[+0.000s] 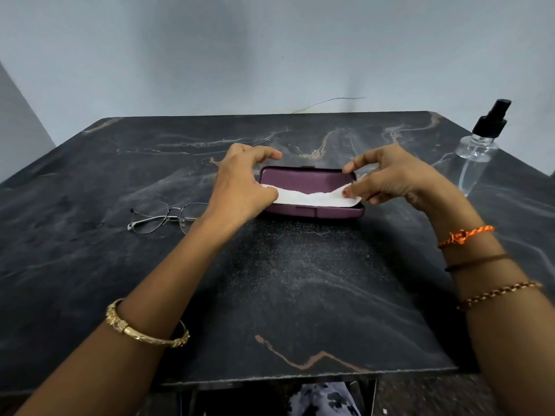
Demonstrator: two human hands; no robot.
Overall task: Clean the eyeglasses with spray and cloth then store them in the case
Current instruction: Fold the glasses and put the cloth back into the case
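Note:
A purple glasses case [312,181] lies open in the middle of the dark marble table [300,280]. A white cloth [312,198] is stretched across its opening. My left hand [240,187] pinches the cloth's left end, and my right hand [387,175] pinches its right end between thumb and fingers. Thin metal-framed eyeglasses [162,217] lie on the table to the left of the case, apart from both hands. A clear spray bottle [477,151] with a black pump top stands at the far right.
A pale wall rises behind the table's far edge. The table's front edge runs just below my forearms, with patterned fabric visible beneath it.

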